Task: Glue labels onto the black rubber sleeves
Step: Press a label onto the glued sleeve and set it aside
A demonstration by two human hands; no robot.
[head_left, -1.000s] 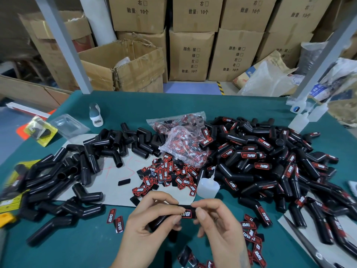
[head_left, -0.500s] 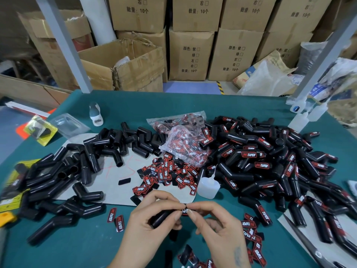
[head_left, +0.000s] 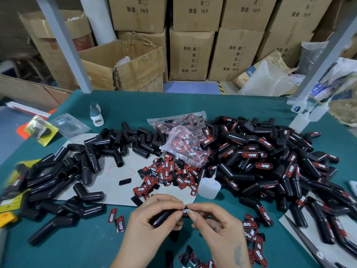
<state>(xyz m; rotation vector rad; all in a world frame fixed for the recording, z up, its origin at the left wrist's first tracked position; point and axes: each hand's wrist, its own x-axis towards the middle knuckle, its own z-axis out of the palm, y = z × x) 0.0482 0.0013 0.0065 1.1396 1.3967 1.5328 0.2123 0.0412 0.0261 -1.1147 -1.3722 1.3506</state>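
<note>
While gripped near the bench's front edge:
Sleeve (head_left: 164,217): in left hand (head_left: 152,229), fingers curled round it.
Label (head_left: 185,211): on sleeve, pinched by right hand (head_left: 218,227).
Glue bottle (head_left: 209,187): just beyond.
Labelled sleeves (head_left: 270,167): far right.

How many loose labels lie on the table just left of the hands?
2: the first label lies farther left; the second label lies beside it, nearer the left hand. Others may hide under the hands.
</note>
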